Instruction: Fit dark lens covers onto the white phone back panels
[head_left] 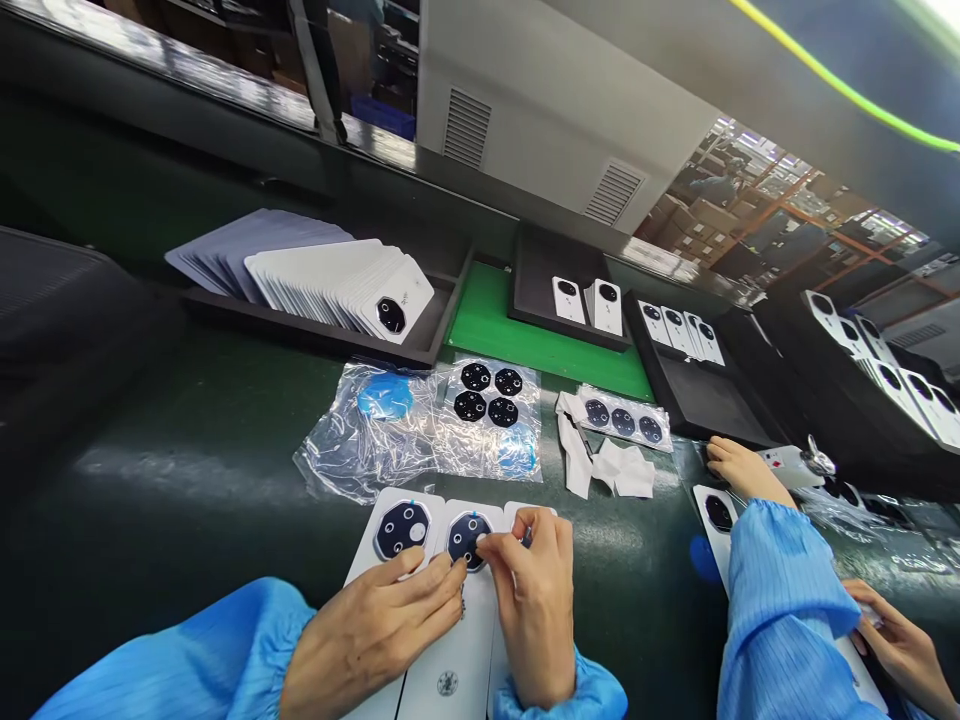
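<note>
Side by side in front of me lie white phone back covers (469, 650), each with a dark octagonal camera plate near its top. My left hand (379, 625) rests across the left and middle covers, its fingers stretched out and lying flat. Over the middle camera plate (459, 548), my right hand (531, 600) has thumb and forefinger pinched at the plate's right edge. Whatever is in that pinch is too small to make out. The left camera plate (391, 530) is uncovered by fingers. My right hand mostly hides the third cover (517, 512).
Beyond lie a clear plastic sheet (409, 440) with black camera plates, a strip of lens plates (622, 422) and white scraps (622, 468). Black trays (442, 340) of covers stand behind, near a green mat (487, 310). A co-worker's blue sleeve (780, 600) and hands are at right.
</note>
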